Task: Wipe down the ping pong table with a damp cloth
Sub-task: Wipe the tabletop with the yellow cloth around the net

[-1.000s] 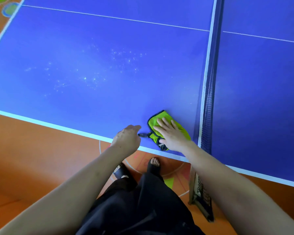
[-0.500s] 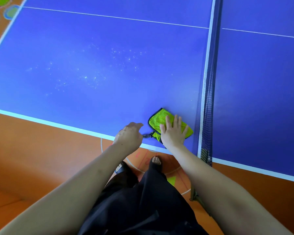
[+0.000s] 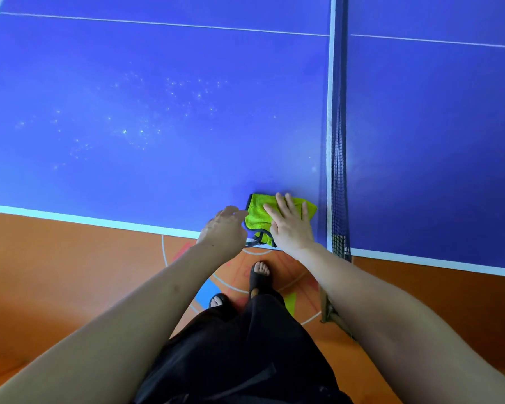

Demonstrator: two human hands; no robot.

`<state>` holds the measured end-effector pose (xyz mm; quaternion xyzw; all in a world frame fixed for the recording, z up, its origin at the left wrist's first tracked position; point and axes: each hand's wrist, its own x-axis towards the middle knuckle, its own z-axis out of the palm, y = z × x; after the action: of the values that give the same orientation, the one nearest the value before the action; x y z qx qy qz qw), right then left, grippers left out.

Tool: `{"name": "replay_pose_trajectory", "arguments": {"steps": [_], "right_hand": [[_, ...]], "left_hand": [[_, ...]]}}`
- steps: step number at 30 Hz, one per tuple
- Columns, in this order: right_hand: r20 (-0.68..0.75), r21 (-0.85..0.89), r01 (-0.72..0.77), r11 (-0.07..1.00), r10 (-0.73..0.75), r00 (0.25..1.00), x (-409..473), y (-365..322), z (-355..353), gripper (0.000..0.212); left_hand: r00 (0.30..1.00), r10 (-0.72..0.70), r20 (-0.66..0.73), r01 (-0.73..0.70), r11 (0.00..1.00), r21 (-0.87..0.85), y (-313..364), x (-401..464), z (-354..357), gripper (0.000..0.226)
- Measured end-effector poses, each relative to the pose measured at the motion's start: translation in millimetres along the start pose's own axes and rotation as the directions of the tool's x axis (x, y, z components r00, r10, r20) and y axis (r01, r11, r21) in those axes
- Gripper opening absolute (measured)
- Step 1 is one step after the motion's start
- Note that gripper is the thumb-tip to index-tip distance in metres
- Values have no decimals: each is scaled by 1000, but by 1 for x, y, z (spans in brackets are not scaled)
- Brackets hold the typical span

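Right hand [image 3: 290,225] flat on the green cloth [image 3: 258,214]!
Its fingers spread straight, pressing cloth to the blue surface [image 3: 158,112]; left hand [image 3: 223,228] fingers loosely curled beside it.

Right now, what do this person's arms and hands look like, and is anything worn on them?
Both forearms are bare up to the frame edge, with no sleeves in view. The left hand and right hand have no gloves, and I see no rings, watch or bracelet. Lower down the person wears a loose black garment and black open-toed sandals.
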<state>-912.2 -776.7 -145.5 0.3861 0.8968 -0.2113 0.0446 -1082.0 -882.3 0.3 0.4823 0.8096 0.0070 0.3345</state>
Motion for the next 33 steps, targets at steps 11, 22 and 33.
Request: {"name": "replay_pose_trajectory", "arguments": {"steps": [11, 22, 33], "right_hand": [[-94, 114, -391, 913, 401, 911, -10, -37, -10, 56], [-79, 4, -474, 880, 473, 877, -13, -37, 13, 67], [-155, 28, -628, 778, 624, 766, -8, -59, 18, 94]], "left_hand": [[989, 141, -43, -129, 970, 208, -26, -4, 22, 55], [979, 200, -45, -181, 946, 270, -56, 0, 21, 55], [979, 201, 16, -200, 959, 200, -56, 12, 15, 55]]}}
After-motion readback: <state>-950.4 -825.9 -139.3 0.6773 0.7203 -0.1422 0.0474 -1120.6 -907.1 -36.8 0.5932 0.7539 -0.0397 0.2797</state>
